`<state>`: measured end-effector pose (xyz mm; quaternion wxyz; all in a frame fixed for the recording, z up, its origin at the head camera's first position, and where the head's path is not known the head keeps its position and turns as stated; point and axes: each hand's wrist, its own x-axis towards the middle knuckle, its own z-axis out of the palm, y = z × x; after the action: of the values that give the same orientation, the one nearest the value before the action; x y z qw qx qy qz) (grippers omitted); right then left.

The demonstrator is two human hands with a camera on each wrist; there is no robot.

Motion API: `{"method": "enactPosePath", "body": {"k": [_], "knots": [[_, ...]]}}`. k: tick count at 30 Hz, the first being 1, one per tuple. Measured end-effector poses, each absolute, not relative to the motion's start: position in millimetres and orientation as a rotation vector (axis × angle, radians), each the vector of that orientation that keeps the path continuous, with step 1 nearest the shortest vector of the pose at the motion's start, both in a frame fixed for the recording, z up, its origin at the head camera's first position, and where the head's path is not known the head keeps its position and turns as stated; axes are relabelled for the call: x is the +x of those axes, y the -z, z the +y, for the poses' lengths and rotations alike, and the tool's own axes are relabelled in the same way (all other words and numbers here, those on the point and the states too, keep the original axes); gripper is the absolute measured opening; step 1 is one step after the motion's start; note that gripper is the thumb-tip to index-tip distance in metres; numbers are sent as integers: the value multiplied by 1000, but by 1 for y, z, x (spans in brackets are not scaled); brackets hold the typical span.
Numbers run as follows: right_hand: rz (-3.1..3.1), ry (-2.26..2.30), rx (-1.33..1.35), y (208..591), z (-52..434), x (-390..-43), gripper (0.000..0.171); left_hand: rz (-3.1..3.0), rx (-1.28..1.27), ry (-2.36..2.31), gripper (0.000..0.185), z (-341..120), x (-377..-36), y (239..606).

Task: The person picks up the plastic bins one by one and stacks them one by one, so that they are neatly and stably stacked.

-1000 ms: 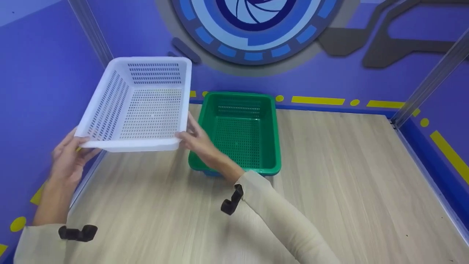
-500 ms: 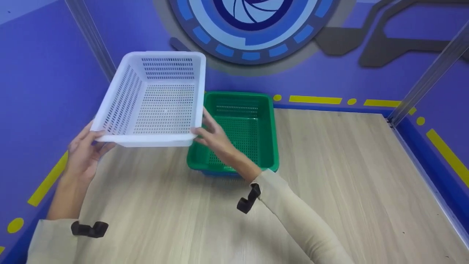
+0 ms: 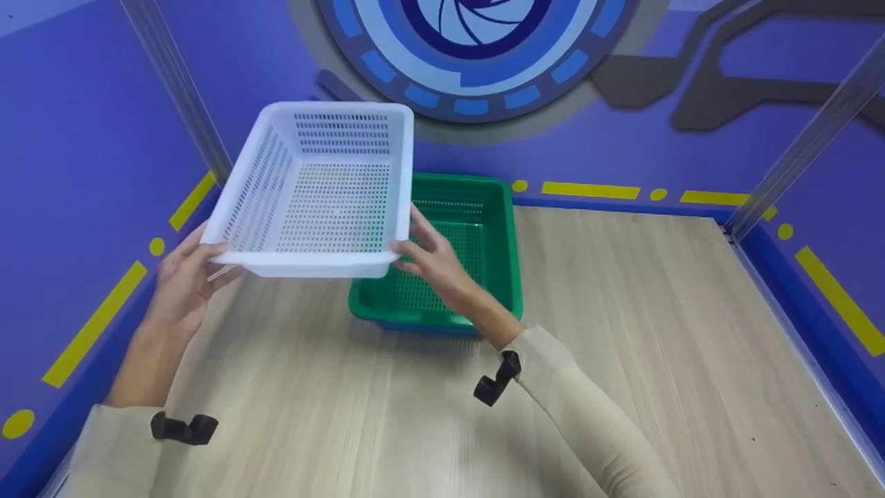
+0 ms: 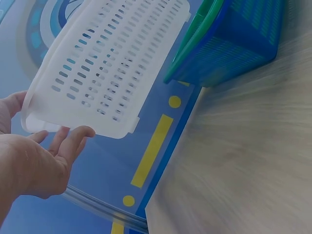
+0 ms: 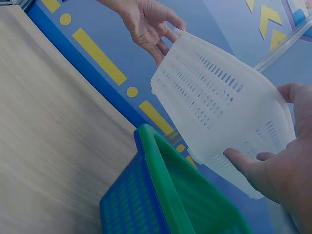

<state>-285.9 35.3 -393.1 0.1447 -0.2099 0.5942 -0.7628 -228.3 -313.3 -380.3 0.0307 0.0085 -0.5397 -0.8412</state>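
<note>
Both hands hold a white perforated basket point(image 3: 325, 200) up in the air, tilted with its open side toward me. My left hand point(image 3: 183, 277) pinches its near left corner, and my right hand point(image 3: 432, 259) pinches its near right corner. The left wrist view shows the left hand point(image 4: 44, 161) under the white basket point(image 4: 102, 63). In the right wrist view the right hand point(image 5: 278, 180) grips the white basket point(image 5: 214, 107). Below and right of it, a green basket point(image 3: 499, 235) sits nested in a blue basket point(image 3: 429, 328) on the table. The white basket overlaps the green one's left rim.
The wooden table point(image 3: 622, 332) is bordered by a blue edge strip point(image 3: 795, 290) and purple walls with yellow marks. Metal corner posts point(image 3: 180, 90) stand at the back left and back right. Black wrist mounts point(image 3: 491, 384) sit on both sleeves.
Both hands have carried the white basket to the right, from beside the left wall to partly over the green basket. The green and blue baskets have not moved.
</note>
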Motion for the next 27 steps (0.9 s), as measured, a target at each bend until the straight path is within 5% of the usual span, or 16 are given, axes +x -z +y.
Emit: {"method": "enactPosePath", "body": {"k": [27], "knots": [[1791, 2242, -576, 388, 96, -277, 70, -1777, -35, 2571, 62, -262, -239, 378]]}}
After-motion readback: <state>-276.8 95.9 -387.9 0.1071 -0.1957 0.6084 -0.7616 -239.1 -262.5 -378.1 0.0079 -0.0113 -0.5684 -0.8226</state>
